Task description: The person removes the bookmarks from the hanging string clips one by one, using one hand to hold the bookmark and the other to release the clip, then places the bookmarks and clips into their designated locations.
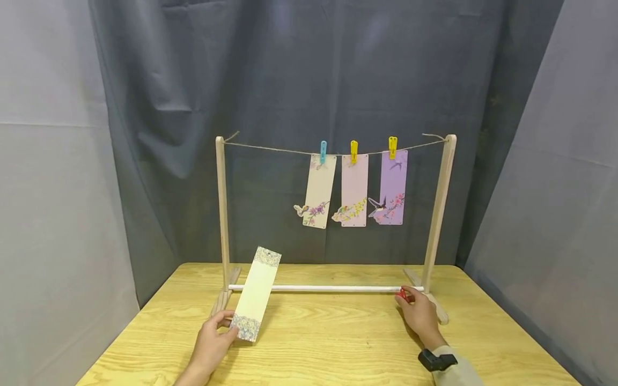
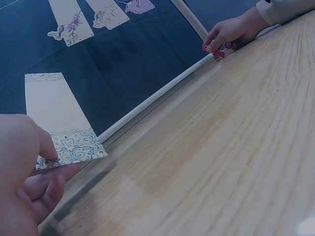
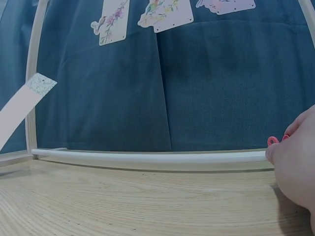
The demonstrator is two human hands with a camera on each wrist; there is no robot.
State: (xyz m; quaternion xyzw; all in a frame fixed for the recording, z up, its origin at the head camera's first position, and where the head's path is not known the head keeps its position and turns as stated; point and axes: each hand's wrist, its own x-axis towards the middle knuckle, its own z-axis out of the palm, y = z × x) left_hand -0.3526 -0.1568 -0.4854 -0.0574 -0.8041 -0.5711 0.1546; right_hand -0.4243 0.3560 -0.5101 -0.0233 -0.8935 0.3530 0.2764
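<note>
My left hand (image 1: pixel 212 341) pinches the lower left corner of a cream bookmark (image 1: pixel 257 292) with blue patterned bands at both ends, holding it tilted above the table. In the left wrist view the thumb lies on top of the bookmark's patterned end (image 2: pixel 74 146) and the fingers are beneath. Over on the right, my right hand (image 1: pixel 419 313) pinches a red clothespin (image 1: pixel 402 294) close to the white bar's right end. Most of that clothespin is hidden by the fingers in the right wrist view, where its red tips (image 3: pixel 273 140) show.
A wooden frame with a left post (image 1: pixel 222 214) and right post (image 1: pixel 439 214) carries a string (image 1: pixel 270 148). Three bookmarks hang there: cream (image 1: pixel 319 187) under a blue clothespin (image 1: pixel 323 152), pink (image 1: pixel 354 185) and purple (image 1: pixel 393 182) under yellow ones. A white bar (image 1: pixel 333 288) joins the posts low down.
</note>
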